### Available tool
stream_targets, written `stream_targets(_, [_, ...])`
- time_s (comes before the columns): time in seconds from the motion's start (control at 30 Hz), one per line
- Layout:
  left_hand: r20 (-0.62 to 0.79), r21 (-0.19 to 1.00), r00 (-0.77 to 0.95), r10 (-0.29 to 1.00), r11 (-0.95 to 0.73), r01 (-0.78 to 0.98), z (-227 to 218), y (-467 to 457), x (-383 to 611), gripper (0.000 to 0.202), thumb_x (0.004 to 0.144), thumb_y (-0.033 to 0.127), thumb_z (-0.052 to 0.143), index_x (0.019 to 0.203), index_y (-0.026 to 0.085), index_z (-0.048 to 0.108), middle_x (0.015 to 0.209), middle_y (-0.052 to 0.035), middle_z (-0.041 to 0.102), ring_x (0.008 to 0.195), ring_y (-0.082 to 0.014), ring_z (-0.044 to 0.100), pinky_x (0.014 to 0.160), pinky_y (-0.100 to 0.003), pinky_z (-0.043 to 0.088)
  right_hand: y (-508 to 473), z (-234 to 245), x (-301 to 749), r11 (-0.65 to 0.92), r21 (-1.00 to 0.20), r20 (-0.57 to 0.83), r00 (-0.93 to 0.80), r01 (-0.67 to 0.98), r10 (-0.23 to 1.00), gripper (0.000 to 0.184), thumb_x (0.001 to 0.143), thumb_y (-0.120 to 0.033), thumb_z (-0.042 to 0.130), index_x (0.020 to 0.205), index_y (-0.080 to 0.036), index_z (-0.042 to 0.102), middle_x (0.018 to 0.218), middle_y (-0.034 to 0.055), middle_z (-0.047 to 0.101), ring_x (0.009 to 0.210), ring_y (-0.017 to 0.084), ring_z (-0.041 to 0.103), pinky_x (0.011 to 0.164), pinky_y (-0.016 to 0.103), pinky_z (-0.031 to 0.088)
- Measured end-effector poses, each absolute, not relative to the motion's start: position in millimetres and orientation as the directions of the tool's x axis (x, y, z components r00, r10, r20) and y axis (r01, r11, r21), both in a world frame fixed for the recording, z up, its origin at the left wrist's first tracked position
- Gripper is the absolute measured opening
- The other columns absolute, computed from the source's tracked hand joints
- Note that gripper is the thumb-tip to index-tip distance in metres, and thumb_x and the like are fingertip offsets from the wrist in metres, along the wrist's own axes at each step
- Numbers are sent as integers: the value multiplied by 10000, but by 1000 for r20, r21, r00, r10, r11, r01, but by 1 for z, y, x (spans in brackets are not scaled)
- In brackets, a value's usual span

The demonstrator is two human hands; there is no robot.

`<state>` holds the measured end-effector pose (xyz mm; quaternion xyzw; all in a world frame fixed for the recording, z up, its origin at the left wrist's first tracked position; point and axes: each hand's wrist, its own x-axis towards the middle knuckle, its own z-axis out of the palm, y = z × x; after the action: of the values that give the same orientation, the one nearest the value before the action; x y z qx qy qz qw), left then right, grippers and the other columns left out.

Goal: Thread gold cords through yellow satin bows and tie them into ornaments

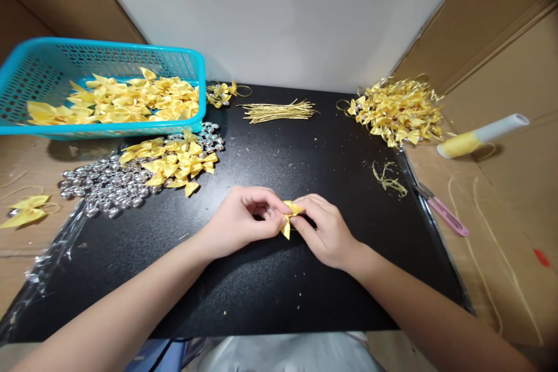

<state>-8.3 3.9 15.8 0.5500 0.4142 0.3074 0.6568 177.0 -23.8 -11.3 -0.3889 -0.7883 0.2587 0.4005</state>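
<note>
A small yellow ribbon bow (286, 226) is pinched between my two hands above the middle of the black board. My left hand (248, 215) grips it from the left with thumb and forefinger. From the other side, the fingertips of my right hand (326, 229) close on it too. A thin gold strand shows just below the right fingers; the rest of it is hidden. Beyond my hands lies a bundle of gold cords (279, 110). Loose yellow bows (178, 160) rest to the left, partly on a heap of silver beads (108, 186).
A turquoise basket (203, 87) of yellow bows stands at the back left. Finished-looking bows with gold loops (396, 110) are piled at the back right. Gold scraps (387, 180), a pink-handled cutter (449, 215) and a tube (483, 135) lie on the right. Cardboard walls flank the board.
</note>
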Motion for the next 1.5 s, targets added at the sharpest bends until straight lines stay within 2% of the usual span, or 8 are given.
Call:
stream_targets(0.1, [-179, 983, 474, 862, 138, 120, 17, 4, -9, 84, 636, 107, 717, 717, 106, 737, 603, -9, 649, 527, -62, 521, 535, -164, 435, -21, -11, 178, 565, -726, 428, -387, 391, 817, 94, 918, -149, 518, 889, -195, 595, 894, 55, 685, 858, 182, 593, 781, 331, 473])
stream_targets(0.27, [-178, 977, 498, 848, 92, 194, 14, 8, -9, 89, 660, 141, 705, 733, 101, 738, 615, -14, 664, 534, -66, 541, 531, -157, 444, -19, -14, 178, 495, -764, 343, -389, 414, 855, 112, 898, -132, 554, 815, -184, 607, 809, 30, 655, 768, 157, 587, 718, 307, 438])
stream_targets(0.6, [-215, 969, 519, 827, 115, 218, 8, 10, -11, 101, 674, 163, 705, 744, 96, 732, 626, -24, 691, 543, -63, 553, 537, -144, 451, -18, -17, 179, 404, -823, 258, -372, 398, 892, 113, 851, -110, 624, 786, -192, 668, 804, 14, 709, 758, 149, 649, 721, 302, 442])
stream_targets(1.0, [-243, 968, 520, 819, 168, 187, 2, 9, -9, 109, 658, 155, 721, 754, 103, 730, 619, -12, 683, 537, -58, 543, 541, -145, 444, -17, -16, 181, 404, -815, 240, -392, 417, 888, 111, 835, -108, 645, 762, -180, 687, 784, 16, 717, 746, 152, 659, 734, 304, 466])
stream_targets(1.5, [-199, 972, 528, 826, 99, 212, 3, 7, -9, 89, 673, 161, 694, 736, 103, 718, 632, -19, 673, 561, -80, 568, 558, -172, 465, -18, -20, 181, 457, -792, 293, -406, 404, 866, 128, 850, -114, 623, 765, -192, 678, 770, 20, 722, 717, 149, 660, 731, 297, 492])
